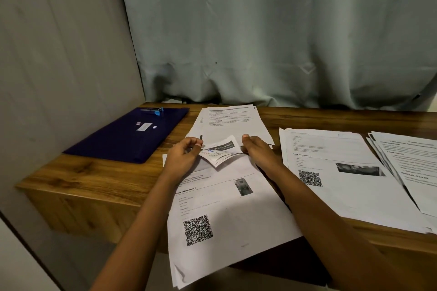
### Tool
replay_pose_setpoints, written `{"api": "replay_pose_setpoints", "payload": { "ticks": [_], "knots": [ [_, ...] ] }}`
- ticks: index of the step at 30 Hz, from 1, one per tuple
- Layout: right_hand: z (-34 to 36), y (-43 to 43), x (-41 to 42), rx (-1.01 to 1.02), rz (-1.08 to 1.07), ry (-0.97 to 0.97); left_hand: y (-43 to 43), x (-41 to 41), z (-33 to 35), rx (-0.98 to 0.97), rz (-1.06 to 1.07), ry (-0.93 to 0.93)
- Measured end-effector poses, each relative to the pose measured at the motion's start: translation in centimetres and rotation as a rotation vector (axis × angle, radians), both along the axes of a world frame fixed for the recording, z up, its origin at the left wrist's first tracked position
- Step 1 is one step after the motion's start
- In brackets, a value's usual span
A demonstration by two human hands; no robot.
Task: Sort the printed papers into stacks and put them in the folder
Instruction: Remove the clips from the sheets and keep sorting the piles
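Note:
A stack of printed papers [227, 215] with a QR code lies in front of me, overhanging the table's front edge. Its top corners are curled up and folded over toward me [221, 152]. My left hand [183, 156] pinches the curled sheets at their left side. At their right side my right hand [257, 152] grips them with the thumb raised. A dark blue folder [123, 139] with a clip at its far end lies flat at the left of the table. Another text stack [234, 123] lies behind my hands.
The wooden table [94, 172] stands against a grey wall at the left and a pale curtain behind. At the right lie a QR-coded paper stack [343, 172] and a fanned text stack [411, 163] by the frame's edge.

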State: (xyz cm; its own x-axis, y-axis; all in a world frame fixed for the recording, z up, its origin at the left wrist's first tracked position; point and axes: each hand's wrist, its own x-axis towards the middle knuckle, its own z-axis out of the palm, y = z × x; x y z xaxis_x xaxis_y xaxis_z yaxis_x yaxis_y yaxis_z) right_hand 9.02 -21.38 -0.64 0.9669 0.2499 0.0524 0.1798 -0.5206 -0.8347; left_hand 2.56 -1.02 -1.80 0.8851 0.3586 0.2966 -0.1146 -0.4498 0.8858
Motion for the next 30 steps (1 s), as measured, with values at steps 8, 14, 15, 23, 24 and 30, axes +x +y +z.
{"api": "replay_pose_setpoints", "payload": {
  "ticks": [8,14,15,23,24,30],
  "knots": [
    [0.9,0.1,-0.9,-0.036,0.108,-0.043,0.2,0.2,-0.1,0.024,-0.026,-0.008],
    [0.3,0.3,-1.6,0.328,0.404,-0.123,0.3,0.6,-0.2,0.083,-0.049,0.069],
    [0.2,0.4,-1.7,0.318,0.44,-0.132,0.2,0.5,-0.1,0.073,-0.048,0.069],
    [-0.3,0.5,-1.7,0.362,0.41,-0.212,-0.2,0.1,0.2,0.075,0.001,0.104],
    [-0.3,0.5,-1.6,0.357,0.399,-0.234,-0.3,-0.1,0.3,0.072,-0.007,0.089],
    [-0.5,0.8,-1.6,0.343,0.271,-0.277,-0.6,-0.9,0.6,0.108,-0.033,-0.025]
  ]
}}
